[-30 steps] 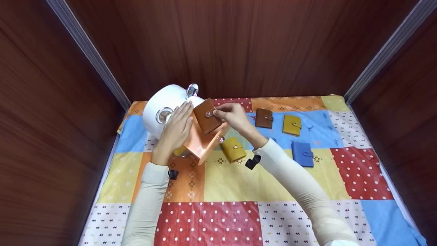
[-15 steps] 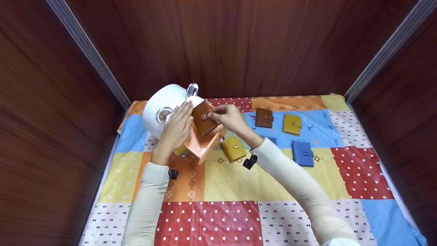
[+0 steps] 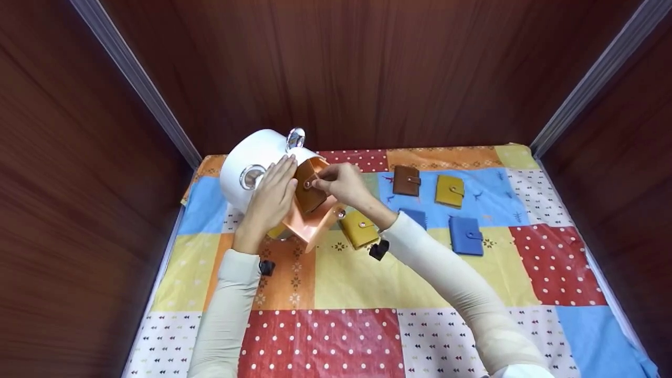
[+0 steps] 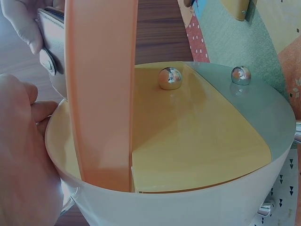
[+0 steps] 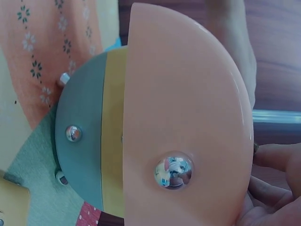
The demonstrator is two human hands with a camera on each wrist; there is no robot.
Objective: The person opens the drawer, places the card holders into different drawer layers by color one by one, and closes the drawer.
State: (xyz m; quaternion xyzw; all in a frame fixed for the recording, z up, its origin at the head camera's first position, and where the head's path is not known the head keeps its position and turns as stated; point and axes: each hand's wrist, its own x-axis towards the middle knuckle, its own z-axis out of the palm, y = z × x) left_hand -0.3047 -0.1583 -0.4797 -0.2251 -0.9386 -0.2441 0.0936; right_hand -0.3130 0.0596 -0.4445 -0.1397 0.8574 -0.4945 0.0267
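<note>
A white round storage box stands at the back left, its orange drawer pulled out. My left hand rests on the box with fingers straight. Between thumb and fingers of my right hand is the snap strap of a brown leather wallet, tilted and partly inside the orange drawer. The left wrist view shows the wallet behind the drawer's orange front. Beside that front are a yellow drawer and a green one, each with a shiny round knob.
A yellow wallet lies just right of the box. Farther right on the patchwork cloth are a dark brown wallet, another yellow wallet and a blue wallet. My right sleeve partly covers a second blue wallet. Wood-grain panels surround the table.
My right hand has moved left and slightly down with the brown wallet, which now sits deeper in the orange drawer. My left hand has stayed on the box.
</note>
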